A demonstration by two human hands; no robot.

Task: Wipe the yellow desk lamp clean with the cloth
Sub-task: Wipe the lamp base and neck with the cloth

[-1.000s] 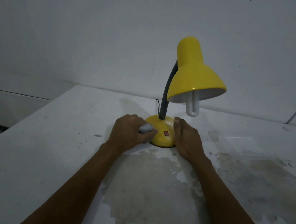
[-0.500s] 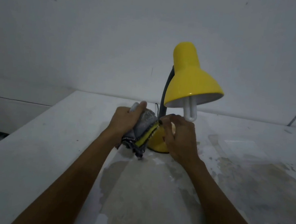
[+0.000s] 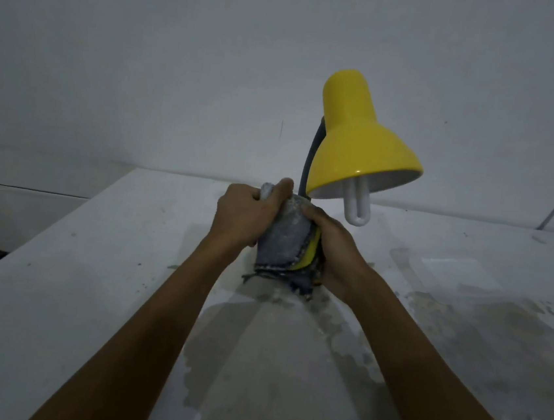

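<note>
Stained table point(image 3: 55, 289) holds glossy yellow lamp point(image 3: 354, 142), frayed grey cloth point(image 3: 282, 241) covering base.

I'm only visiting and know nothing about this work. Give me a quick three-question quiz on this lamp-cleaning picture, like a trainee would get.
1. True or false: only the left hand grips the cloth.
2. The bulb: A) is missing, B) sticks out below the lamp shade, C) is wrapped in the cloth.
3. Fill in: the lamp shade is coloured ____.

Key: 1 false, the right hand grips it too. 2 B. 3 yellow.
</note>
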